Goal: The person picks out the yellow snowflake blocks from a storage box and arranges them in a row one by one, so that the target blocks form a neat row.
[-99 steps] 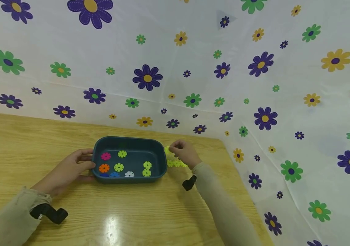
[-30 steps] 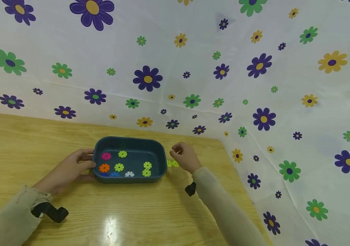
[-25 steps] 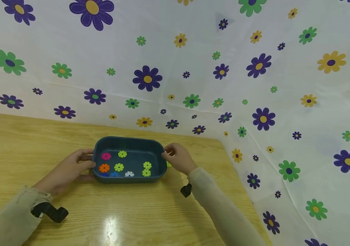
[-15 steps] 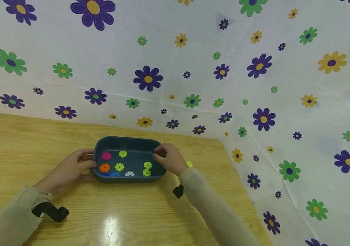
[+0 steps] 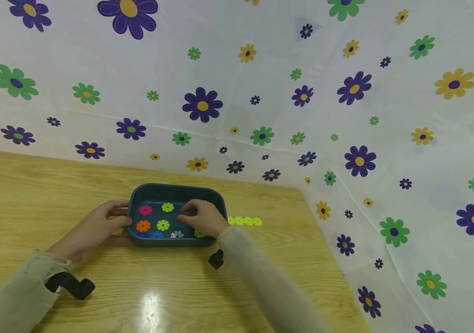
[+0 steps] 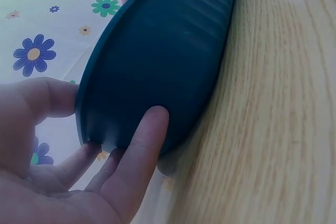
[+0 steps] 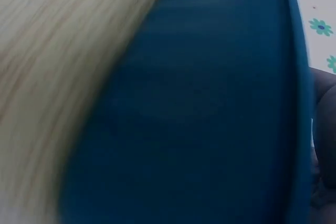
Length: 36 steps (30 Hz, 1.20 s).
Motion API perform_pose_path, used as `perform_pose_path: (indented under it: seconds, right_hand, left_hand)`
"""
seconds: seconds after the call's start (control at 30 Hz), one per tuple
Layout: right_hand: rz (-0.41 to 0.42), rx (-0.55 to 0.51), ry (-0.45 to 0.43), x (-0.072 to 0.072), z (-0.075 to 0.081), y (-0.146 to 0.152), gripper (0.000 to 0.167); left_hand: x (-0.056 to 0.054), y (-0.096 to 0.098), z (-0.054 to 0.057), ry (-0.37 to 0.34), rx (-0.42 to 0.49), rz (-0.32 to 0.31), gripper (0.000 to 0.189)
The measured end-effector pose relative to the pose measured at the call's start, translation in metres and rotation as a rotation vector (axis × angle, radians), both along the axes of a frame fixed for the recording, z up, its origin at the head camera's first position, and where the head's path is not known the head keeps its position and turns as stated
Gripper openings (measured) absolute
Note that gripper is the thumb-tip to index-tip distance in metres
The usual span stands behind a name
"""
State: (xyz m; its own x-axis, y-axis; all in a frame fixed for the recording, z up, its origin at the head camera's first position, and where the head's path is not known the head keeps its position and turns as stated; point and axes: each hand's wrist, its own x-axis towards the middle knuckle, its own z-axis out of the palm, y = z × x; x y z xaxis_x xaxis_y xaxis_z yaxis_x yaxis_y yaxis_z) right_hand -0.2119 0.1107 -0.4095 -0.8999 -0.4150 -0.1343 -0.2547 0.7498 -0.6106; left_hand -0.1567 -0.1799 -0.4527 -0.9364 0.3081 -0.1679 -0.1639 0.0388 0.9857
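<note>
A dark blue-green tub (image 5: 170, 242) stands on the wooden table. My left hand (image 5: 95, 229) touches its left end; in the left wrist view, spread fingers (image 6: 139, 156) lie against the outer wall and rim. Over the tub's right half hovers my right hand (image 5: 203, 218), thumb and forefinger bent with a gap and nothing visible between them. Inside are notched plastic discs: pink (image 5: 145, 210), orange (image 5: 143, 226), yellow-green (image 5: 163, 225), blue (image 5: 156, 235) and white (image 5: 177, 234). The right hand partly hides another yellow-green disc. Right of the tub, several yellow-green discs (image 5: 248, 221) lie in a row.
The wooden table (image 5: 108, 296) meets a white flower-printed sheet (image 5: 158, 60) at its back and right edges. Each wrist carries a black camera mount, such as the left mount (image 5: 70, 285). The right wrist view is mostly blurred tub wall (image 7: 199, 103).
My right hand has moved left from beside the row of discs to over the tub, uncovering the row. The disc seen near the tub's right rim earlier is gone from there. The left hand stays put.
</note>
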Motion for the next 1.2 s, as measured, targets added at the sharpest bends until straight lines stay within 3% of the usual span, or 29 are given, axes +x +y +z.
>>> perform_pose_path:
  seconds: [0.2, 0.73, 1.2]
  right_hand:
    - [0.005, 0.011, -0.087, 0.000, -0.010, -0.012, 0.028]
    - [0.116, 0.079, -0.093, -0.009, -0.018, -0.027, 0.032]
    - [0.119, 0.081, -0.094, -0.009, -0.021, -0.034, 0.025]
  left_hand:
    - [-0.001, 0.004, 0.001, -0.004, -0.013, 0.004, 0.071]
    - [0.001, 0.004, 0.000, -0.018, 0.028, 0.028, 0.067]
    - [0.002, 0.002, 0.001, -0.015, 0.027, 0.029, 0.064]
